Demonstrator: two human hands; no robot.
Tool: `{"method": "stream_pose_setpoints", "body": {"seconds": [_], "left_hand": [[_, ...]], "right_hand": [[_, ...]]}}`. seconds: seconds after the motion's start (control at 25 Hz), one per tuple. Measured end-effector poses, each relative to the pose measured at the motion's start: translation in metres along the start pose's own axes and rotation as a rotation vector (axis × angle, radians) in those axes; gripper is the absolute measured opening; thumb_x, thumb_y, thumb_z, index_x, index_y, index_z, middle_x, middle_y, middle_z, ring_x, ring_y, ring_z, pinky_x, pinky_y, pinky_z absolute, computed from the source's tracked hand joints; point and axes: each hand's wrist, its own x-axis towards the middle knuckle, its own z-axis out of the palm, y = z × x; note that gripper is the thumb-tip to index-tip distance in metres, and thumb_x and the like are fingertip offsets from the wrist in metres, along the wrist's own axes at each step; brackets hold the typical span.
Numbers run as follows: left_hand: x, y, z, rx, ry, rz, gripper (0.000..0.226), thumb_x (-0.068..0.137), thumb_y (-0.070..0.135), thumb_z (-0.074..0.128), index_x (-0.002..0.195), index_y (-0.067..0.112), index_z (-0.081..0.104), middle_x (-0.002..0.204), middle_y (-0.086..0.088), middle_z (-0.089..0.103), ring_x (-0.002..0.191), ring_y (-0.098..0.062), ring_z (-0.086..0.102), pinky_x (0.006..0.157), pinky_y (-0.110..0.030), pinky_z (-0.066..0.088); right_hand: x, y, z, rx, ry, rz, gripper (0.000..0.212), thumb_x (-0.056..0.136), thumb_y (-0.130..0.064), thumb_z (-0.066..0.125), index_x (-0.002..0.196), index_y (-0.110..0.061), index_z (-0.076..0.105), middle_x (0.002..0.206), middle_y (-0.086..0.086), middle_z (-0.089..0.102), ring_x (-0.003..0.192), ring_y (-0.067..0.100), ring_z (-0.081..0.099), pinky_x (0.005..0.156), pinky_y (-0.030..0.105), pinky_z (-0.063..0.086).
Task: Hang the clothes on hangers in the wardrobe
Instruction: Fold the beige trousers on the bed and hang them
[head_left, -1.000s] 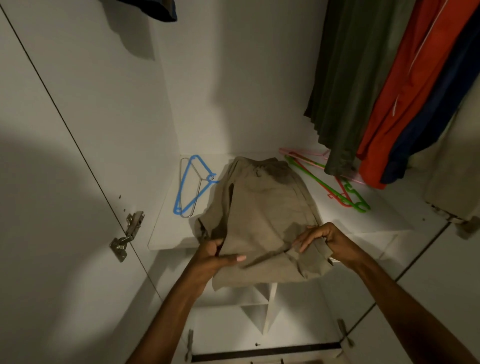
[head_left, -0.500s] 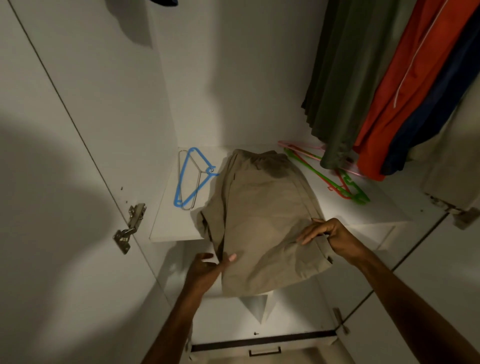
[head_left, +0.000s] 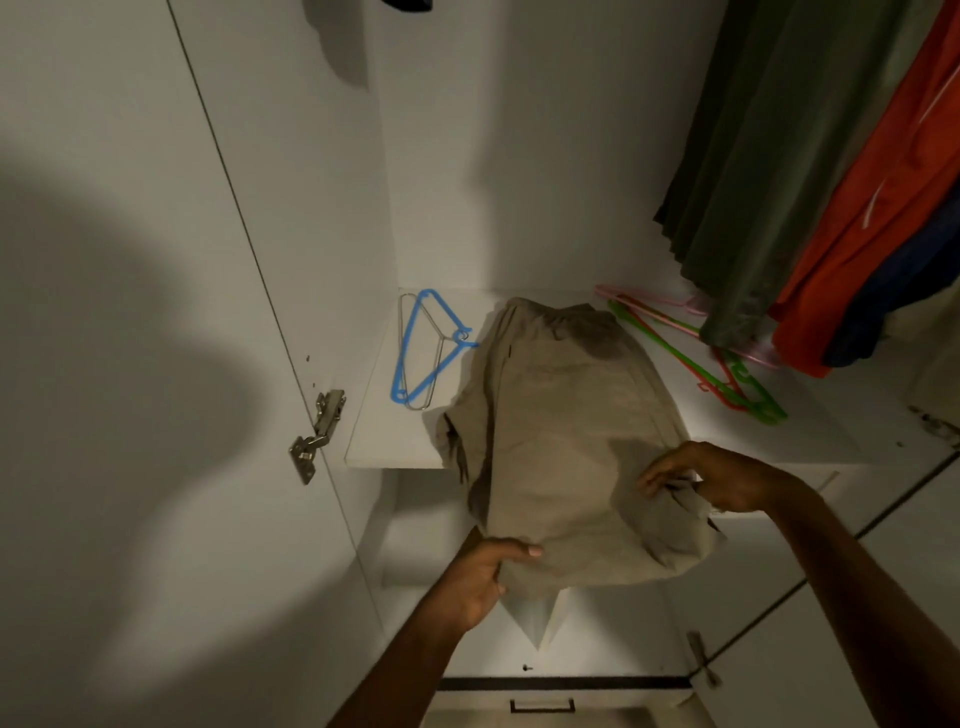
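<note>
Left hand: left hand grips the near left corner of the trousers, thumb on top of the cloth, fingers curled under the hem.
Right hand: right hand pinches a bunched fold at the near right edge of the trousers, fingers curled down into the cloth.
Trousers: beige, lying flat on the shelf inside the wardrobe, waistband toward the back wall, near end overhanging the shelf's front edge where both hands hold it. A darker patch shows near the waistband. Not on a hanger.
Blue hanger: blue hanger lies flat on the shelf just left of the trousers, its hook close to the cloth's edge; whether it touches, cannot tell.
Wire hanger: a thin metal hanger lies with the blue one, the two overlapping.
Green hanger: green hanger lies on the shelf right of the trousers, overlapping a red hanger and a pink hanger.
Hung clothes: a dark green garment, an orange garment and a dark blue garment hang at upper right, hems above the coloured hangers.
Door: open wardrobe door at left, with a metal hinge on its edge.
Below shelf: a drawer handle at the bottom edge of the view.
</note>
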Motion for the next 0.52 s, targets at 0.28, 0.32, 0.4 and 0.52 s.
{"method": "stream_pose_setpoints", "body": {"seconds": [0.28, 0.32, 0.4, 0.52], "left_hand": [[-0.005, 0.001, -0.007, 0.068, -0.007, 0.068, 0.080, 0.057, 0.008, 0.087, 0.131, 0.015, 0.059, 0.117, -0.006, 0.075, 0.108, -0.025, 0.071, 0.097, -0.046, 0.057], [-0.002, 0.002, -0.008, 0.073, -0.006, 0.079, 0.081, 0.059, 0.007, 0.088, 0.134, 0.014, 0.058, 0.120, -0.006, 0.074, 0.109, -0.025, 0.071, 0.097, -0.045, 0.057], [0.002, 0.002, -0.011, 0.089, 0.004, 0.108, 0.090, 0.058, 0.010, 0.094, 0.140, 0.014, 0.055, 0.127, -0.008, 0.071, 0.117, -0.028, 0.068, 0.101, -0.047, 0.055], [0.004, 0.000, -0.012, 0.106, 0.031, 0.108, 0.097, 0.054, 0.016, 0.098, 0.140, 0.015, 0.054, 0.129, -0.006, 0.070, 0.119, -0.028, 0.066, 0.103, -0.048, 0.055]], "right_hand": [[0.087, -0.055, 0.007, -0.346, 0.426, -0.013, 0.028, 0.082, 0.003, 0.062, 0.092, -0.017, 0.079, 0.085, 0.007, 0.079, 0.080, 0.025, 0.075, 0.077, 0.036, 0.060], [0.099, -0.052, 0.002, -0.450, 0.581, 0.016, 0.024, 0.081, -0.003, 0.064, 0.094, -0.016, 0.079, 0.090, 0.008, 0.078, 0.086, 0.029, 0.074, 0.080, 0.037, 0.059], [0.108, -0.030, -0.017, -0.618, 0.808, 0.222, 0.019, 0.080, -0.011, 0.067, 0.098, -0.010, 0.075, 0.097, 0.017, 0.074, 0.092, 0.037, 0.071, 0.080, 0.040, 0.057], [0.092, 0.026, -0.048, -0.729, 0.985, 0.523, 0.019, 0.081, -0.011, 0.072, 0.095, -0.001, 0.066, 0.095, 0.025, 0.064, 0.093, 0.041, 0.062, 0.083, 0.044, 0.051]]}}
